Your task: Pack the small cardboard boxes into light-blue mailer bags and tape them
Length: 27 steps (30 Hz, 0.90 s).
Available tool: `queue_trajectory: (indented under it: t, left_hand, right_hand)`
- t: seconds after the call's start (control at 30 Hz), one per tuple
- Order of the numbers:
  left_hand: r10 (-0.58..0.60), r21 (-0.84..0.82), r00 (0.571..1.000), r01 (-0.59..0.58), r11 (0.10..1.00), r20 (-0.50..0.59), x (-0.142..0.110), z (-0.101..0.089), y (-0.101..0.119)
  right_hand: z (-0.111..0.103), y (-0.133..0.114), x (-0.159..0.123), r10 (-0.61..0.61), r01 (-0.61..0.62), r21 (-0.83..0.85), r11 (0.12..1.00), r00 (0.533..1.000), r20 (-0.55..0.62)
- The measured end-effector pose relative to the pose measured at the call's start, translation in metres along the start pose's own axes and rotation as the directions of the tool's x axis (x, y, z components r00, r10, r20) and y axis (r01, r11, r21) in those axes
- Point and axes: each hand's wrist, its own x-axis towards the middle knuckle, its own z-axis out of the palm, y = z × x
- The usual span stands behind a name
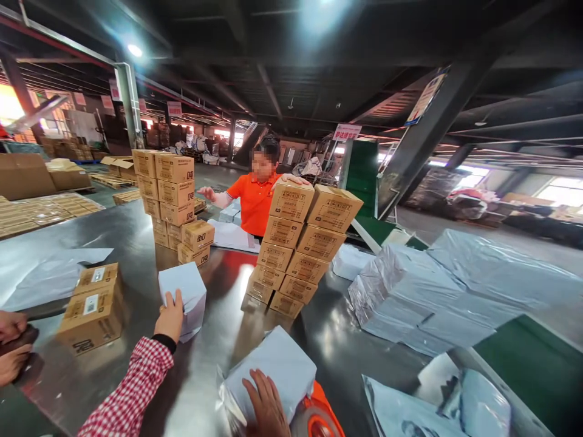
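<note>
White parcel (285, 358) on the table (130, 237): our right hand (268, 403) spreads over it; our left hand (170, 321), fingers parted, touches a wrapped box (184, 280). We're likely steadying both; shifting either needs gripping.

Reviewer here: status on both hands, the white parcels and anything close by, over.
Left hand on farther white parcel. Right hand on nearer white parcel. Orange tool beside it.
</note>
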Motion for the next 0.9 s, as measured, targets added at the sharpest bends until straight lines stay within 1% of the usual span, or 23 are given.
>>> queue_trajectory:
  t: [0.13, 0.33, 0.4, 0.53, 0.6, 0.67, 0.73, 0.8, 0.87, 0.9]
  left_hand:
    - [-0.003, -0.016, 1.0, 0.003, 1.0, -0.006, -0.001, -0.003, -0.001]
    - [0.004, -0.017, 1.0, -0.004, 1.0, -0.006, -0.002, -0.004, -0.001]
    - [0.008, -0.009, 1.0, -0.008, 1.0, -0.013, -0.003, -0.005, -0.001]
    - [-0.025, -0.015, 1.0, 0.025, 1.0, -0.009, -0.004, -0.01, 0.0]
    - [-0.034, -0.01, 0.999, 0.034, 0.999, 0.006, -0.003, -0.013, 0.001]
    - [-0.014, 0.002, 1.0, 0.014, 1.0, 0.008, -0.003, -0.014, 0.001]
    - [0.014, 0.011, 1.0, -0.013, 1.0, -0.003, -0.005, -0.014, -0.001]
    - [0.03, 0.023, 0.999, -0.029, 0.999, -0.017, -0.009, -0.011, -0.006]
    - [0.032, 0.035, 0.999, -0.031, 0.999, -0.03, -0.01, -0.003, -0.014]
    - [0.013, 0.025, 1.0, -0.013, 1.0, -0.024, -0.008, 0.003, -0.019]
  right_hand:
    - [-0.008, -0.005, 0.0, 0.001, -0.001, 0.021, 1.0, 1.0, 0.0]
    - [-0.031, -0.025, 0.002, 0.123, -0.124, 0.01, 0.992, 0.99, 0.067]
    - [-0.037, -0.031, 0.001, 0.143, -0.145, 0.022, 0.989, 0.987, 0.074]
    - [-0.043, -0.036, -0.003, 0.114, -0.117, 0.077, 0.99, 0.993, 0.04]
    - [-0.046, -0.037, -0.004, 0.112, -0.116, 0.079, 0.99, 0.992, 0.062]
    - [-0.048, -0.04, -0.005, 0.127, -0.133, 0.079, 0.988, 0.989, 0.076]
    - [-0.052, -0.047, -0.009, 0.14, -0.146, 0.114, 0.983, 0.989, 0.056]
    - [-0.055, -0.055, -0.014, 0.134, -0.134, 0.173, 0.976, 0.991, 0.012]
    - [-0.059, -0.062, -0.019, 0.118, -0.106, 0.219, 0.97, 0.992, -0.039]
    - [-0.061, -0.065, -0.019, 0.103, -0.084, 0.227, 0.97, 0.992, -0.074]
